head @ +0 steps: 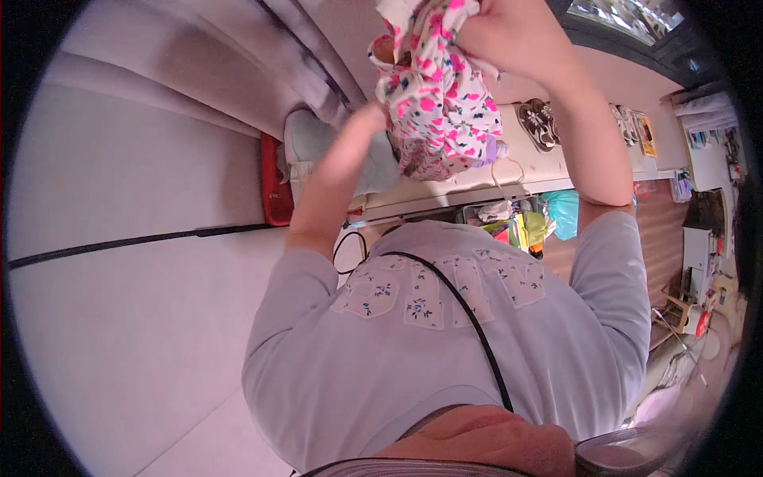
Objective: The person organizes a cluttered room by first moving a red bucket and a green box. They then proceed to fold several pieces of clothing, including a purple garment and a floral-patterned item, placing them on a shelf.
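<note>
A white fabric garment with a pink floral print hangs bunched in front of me, above a pale ledge. My right hand grips its upper part near the top edge of the view; some of its fingers are hidden in the folds. Against the garment's left side is my left hand, blurred, its fingers hidden by the fabric. A lilac piece of cloth shows at the lower right of the garment. Below it on the ledge lies a thin looped cord.
A pale green cloth item rests beside a red container on the left. Dark sneakers stand on the ledge. Below are a bin of clothes and a teal plastic bag. Grey curtains hang left; a black cable crosses my shirt.
</note>
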### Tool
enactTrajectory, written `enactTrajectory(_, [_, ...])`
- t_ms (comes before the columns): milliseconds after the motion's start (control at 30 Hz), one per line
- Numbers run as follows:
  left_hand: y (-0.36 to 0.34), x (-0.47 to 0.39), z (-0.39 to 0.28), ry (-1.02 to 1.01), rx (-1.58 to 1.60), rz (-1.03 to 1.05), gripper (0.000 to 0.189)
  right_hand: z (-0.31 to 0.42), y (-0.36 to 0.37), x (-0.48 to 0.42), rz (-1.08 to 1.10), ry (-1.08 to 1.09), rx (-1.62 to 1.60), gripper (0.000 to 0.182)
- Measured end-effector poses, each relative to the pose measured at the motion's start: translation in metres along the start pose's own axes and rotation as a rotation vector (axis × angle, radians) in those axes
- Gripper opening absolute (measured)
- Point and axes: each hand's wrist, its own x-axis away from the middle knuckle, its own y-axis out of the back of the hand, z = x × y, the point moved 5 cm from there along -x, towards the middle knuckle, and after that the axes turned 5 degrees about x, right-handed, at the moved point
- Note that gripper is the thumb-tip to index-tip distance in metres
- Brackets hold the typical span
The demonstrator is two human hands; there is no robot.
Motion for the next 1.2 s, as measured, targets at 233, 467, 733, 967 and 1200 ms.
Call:
enactTrajectory(233, [-0.024, 0.022, 0.085, 0.172, 0.430, 0.190, 0.055, -0.069, 0.014, 0.003, -0.041, -0.506, -0.186, 0.011])
enactTrajectory(467, [-0.009, 0.085, 0.116, 0.308, 0.510, 0.197, 0.062, -0.282, -0.063, 0.159, 0.298, -0.904, 0.212, 0.023])
enactTrajectory(733, [0.015, 0.137, 0.105, 0.358, 0.470, 0.216, 0.071, -0.163, -0.208, 0.262, 0.609, -0.701, -0.741, 0.060])
enactTrajectory(967, [0.035, 0.143, 0.104, 0.529, 0.415, -0.086, 0.083, -0.092, -0.240, 0.293, 0.040, -0.935, -1.397, 0.060])
enactTrajectory(1200, [0.113, 0.120, 0.040, 0.677, -0.690, -0.225, 0.068, -0.104, -0.260, 0.299, -0.004, -1.019, -1.409, 0.061])
